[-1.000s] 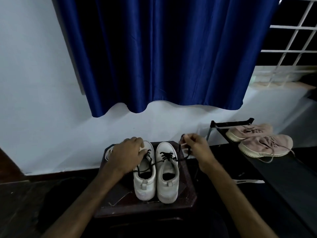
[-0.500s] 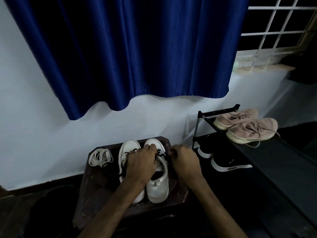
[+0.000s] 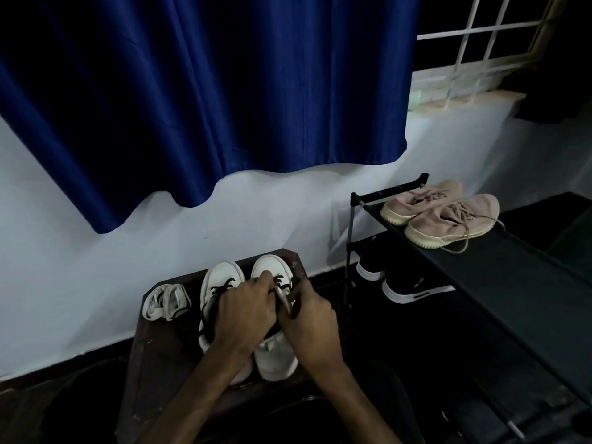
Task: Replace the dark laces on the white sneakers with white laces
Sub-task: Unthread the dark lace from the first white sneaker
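The white sneakers (image 3: 221,277) stand side by side on a small table (image 3: 150,363), toes toward the far wall and heels near. Their uppers look smooth and leathery, with rounded toes. Thin dark laces (image 3: 226,285) cross the eyelets of both shoes, and a loose length trails down the left shoe's left side.

Both hands meet over the right sneaker (image 3: 272,267). The left grip (image 3: 246,312) is curled, fingertips pinching at the dark laces of that shoe. The right grip (image 3: 312,318) is also curled and closed on the shoe's right edge beside a pale strip of its opening. Exactly what that strip is cannot be made out.

Left of the sneakers, apart from them, the white laces (image 3: 166,301) lie in a flat, looped bundle on the table.

The table is dark brown wood, scuffed, with cut-off corners. To its right stands a black shoe rack (image 3: 480,261) with a thin frame and a cloth-like shelf. It carries pinkish knit sneakers (image 3: 448,219) with cream ribbed soles, and black shoes (image 3: 413,286) with white soles sit below.

Behind is a pale wall (image 3: 80,267), a glossy deep blue curtain (image 3: 208,91) hanging in folds, and a white window grille (image 3: 480,33) at the far right.
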Motion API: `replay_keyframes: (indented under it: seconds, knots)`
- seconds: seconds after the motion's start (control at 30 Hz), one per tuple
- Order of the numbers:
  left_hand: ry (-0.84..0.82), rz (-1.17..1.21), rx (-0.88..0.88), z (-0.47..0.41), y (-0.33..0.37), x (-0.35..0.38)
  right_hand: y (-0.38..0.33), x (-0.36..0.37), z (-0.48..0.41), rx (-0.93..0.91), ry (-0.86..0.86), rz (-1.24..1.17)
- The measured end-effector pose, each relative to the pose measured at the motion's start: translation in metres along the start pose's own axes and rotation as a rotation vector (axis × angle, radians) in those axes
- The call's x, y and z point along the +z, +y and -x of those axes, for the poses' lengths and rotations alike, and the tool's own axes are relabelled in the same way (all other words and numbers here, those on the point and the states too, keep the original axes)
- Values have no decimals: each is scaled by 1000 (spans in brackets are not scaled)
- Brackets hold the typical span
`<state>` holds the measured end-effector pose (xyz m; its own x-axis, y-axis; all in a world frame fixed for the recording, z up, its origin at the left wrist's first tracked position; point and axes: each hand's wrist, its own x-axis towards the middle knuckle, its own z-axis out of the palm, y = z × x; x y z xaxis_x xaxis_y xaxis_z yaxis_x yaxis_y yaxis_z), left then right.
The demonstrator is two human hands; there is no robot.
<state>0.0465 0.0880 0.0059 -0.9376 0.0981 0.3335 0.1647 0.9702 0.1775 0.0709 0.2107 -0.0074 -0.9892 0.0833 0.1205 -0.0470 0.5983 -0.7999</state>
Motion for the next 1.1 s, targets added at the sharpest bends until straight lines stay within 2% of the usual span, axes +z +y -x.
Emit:
replay_keyframes:
  seconds: [0.13,0.23,0.3,0.4,0.5,0.67,0.8,0.9,0.97,1.07,1.1]
  knots:
    - [25,74,77,1,3,-5,0,-3,9,26,28,57]
    - [61,197,-66,-9,-1,-25,1,-3,13,62,49,78]
    - [56,188,-90,-18,-8,-40,-2,-1,14,75,46,80]
    - [-114,207,-24,-18,-4,-53,-4,-1,16,82,43,64]
    - [-295,118,-1,-9,4,-44,-2,0,18,92,43,9]
    - [-129,-15,3,-8,9,-21,-2,0,17,101,32,-19]
    - [-21,-149,76,-2,16,-14,-2,-2,19,99,19,-4]
    - [-2,155,-130,-3,11,-15,-4,-1,18,91,14,23]
    - [28,367,-338,-6,3,-13,-6,-1,17,93,3,66]
    - [46,937,-720,-13,-6,-13,-6,-1,16,91,0,100]
    - [19,1025,-764,-13,-6,-16,-6,-1,15,88,2,102]
